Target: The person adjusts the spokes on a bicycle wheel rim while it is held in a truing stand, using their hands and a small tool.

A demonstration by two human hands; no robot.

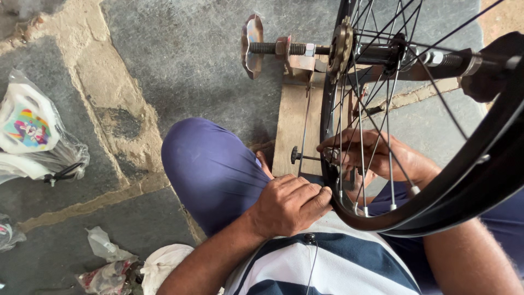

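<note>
The bicycle wheel (436, 164) stands in a truing stand (295, 60) over the lap; the left hand (289, 205) is curled on its rim while the right hand (376, 155), behind the spokes, pinches a small tool (305, 157). This looks like spoke adjustment, and the next turn calls for a steady rim.

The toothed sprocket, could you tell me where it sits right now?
The sprocket sits top centre on the threaded axle, against the wheel hub.
</note>
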